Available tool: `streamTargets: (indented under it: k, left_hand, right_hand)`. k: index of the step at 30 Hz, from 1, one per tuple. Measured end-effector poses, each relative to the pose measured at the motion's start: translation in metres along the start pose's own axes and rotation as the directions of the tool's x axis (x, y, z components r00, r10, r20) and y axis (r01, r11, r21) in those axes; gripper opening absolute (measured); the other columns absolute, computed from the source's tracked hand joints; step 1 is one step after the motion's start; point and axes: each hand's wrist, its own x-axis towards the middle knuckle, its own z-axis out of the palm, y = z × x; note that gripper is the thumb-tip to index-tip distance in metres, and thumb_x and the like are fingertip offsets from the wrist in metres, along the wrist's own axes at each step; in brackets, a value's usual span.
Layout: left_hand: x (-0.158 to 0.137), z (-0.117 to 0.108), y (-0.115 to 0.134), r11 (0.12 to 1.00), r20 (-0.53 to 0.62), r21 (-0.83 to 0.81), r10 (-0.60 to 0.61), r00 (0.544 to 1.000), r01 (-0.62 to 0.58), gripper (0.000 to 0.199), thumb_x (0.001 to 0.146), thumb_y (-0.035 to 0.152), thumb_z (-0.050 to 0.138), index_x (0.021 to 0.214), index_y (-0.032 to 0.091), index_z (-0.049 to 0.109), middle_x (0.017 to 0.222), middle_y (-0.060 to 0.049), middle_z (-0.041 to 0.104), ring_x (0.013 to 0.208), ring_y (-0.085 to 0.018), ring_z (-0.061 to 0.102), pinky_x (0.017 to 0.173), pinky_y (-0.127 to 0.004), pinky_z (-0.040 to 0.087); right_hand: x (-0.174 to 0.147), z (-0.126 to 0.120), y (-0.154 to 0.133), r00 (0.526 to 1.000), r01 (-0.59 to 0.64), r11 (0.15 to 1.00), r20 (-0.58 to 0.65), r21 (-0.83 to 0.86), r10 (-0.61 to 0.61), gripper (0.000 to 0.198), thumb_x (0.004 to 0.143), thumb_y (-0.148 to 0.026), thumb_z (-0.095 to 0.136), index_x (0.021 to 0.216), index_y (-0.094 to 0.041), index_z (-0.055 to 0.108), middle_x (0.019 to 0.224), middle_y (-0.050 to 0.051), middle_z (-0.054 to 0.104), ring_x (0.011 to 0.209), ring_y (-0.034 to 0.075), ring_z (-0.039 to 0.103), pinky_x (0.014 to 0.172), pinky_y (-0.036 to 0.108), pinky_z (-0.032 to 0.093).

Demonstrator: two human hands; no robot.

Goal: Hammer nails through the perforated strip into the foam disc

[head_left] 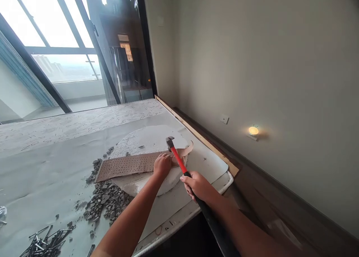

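Observation:
My right hand is wrapped round the black grip of a claw hammer with a red shaft, its head just beyond my left hand. My left hand rests on a brown strip full of small holes, fingers curled together close to the hammer head. What those fingers pinch, if anything, is hidden. At its right end the strip has a curled, peeling piece. Under the strip lies a round white foam-like slab, its surface rough in places.
Grey stone chips are heaped left of the slab. A pile of long nails lies at the lower left. Pale sheeting covers the mattress-like surface. Beyond its wooden edge stands a wall with a lit night light.

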Motion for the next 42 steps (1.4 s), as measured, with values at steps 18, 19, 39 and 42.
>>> streamTargets:
  k: [18,19,39,42]
  left_hand:
    - [-0.002,0.0,-0.001,0.998,-0.024,-0.059,0.019,1.0,-0.02,0.035,0.088,0.024,0.038,0.065,0.018,0.064,0.074,-0.008,0.061,0.079,-0.02,0.054,0.076,-0.032,0.039]
    - [-0.002,0.0,-0.001,0.997,-0.028,-0.075,0.01,1.0,-0.012,0.034,0.088,0.024,0.039,0.065,0.018,0.064,0.075,-0.008,0.061,0.08,-0.02,0.054,0.077,-0.032,0.039]
    - [-0.007,-0.015,-0.024,0.576,-0.042,-0.798,-0.346,0.937,0.177,0.02,0.064,0.027,0.036,0.049,0.021,0.026,0.048,0.005,0.024,0.048,-0.009,0.024,0.047,-0.023,0.022]
    - [-0.005,-0.023,-0.022,0.514,-0.011,-0.839,-0.349,0.937,0.182,0.02,0.064,0.027,0.036,0.048,0.02,0.028,0.047,0.005,0.027,0.047,-0.008,0.026,0.046,-0.022,0.024]
  right_hand:
    - [0.004,-0.001,0.012,0.999,0.046,0.999,-0.02,0.004,-0.046,0.02,0.078,-0.031,0.047,0.062,-0.02,0.04,0.039,-0.009,0.037,0.03,0.006,0.033,0.031,0.02,0.028]
    - [0.005,-0.001,0.013,0.998,0.061,0.998,-0.015,0.002,-0.061,0.02,0.078,-0.031,0.047,0.063,-0.02,0.04,0.04,-0.01,0.037,0.03,0.006,0.033,0.032,0.02,0.028]
    - [0.014,-0.007,0.019,0.998,0.055,0.998,0.02,0.029,-0.055,0.018,0.076,-0.031,0.049,0.065,-0.021,0.04,0.04,-0.01,0.038,0.03,0.007,0.033,0.031,0.02,0.027]
    - [0.012,-0.006,0.02,0.997,0.075,0.996,0.013,0.041,-0.076,0.016,0.075,-0.03,0.047,0.065,-0.021,0.04,0.039,-0.01,0.037,0.029,0.007,0.032,0.03,0.02,0.027]
